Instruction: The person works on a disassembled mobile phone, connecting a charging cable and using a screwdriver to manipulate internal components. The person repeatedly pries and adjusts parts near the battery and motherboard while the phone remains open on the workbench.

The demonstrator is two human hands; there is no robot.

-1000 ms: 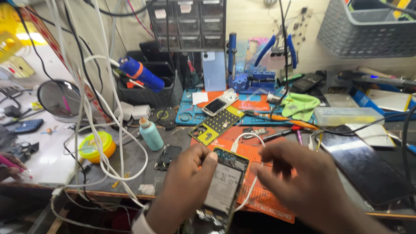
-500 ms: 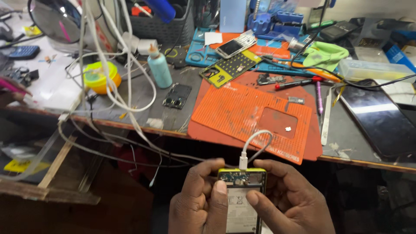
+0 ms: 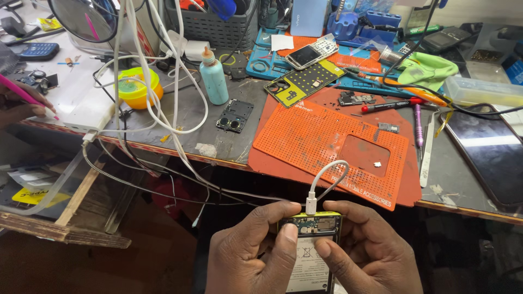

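Both my hands hold an opened phone [image 3: 311, 256] below the bench's front edge, its battery and green circuit board exposed. My left hand [image 3: 253, 253] grips the left side, thumb on the board's lower edge. My right hand [image 3: 368, 256] grips the right side, thumb resting on the battery. A white charging cable [image 3: 326, 182] is plugged into the phone's top end and loops up over the orange perforated work mat [image 3: 327, 141].
On the bench lie a phone back frame [image 3: 235, 115], a teal dropper bottle [image 3: 212, 79], a yellow-framed phone part [image 3: 303, 83], a yellow tub [image 3: 136, 87], tweezers [image 3: 426, 149], pens and a dark screen panel [image 3: 490, 149]. Another person's hand [image 3: 19, 103] holds a pink tool at left.
The phone has come down from the mat to below the bench edge, now held in both hands with the cable attached. The view has tilted down and closer.
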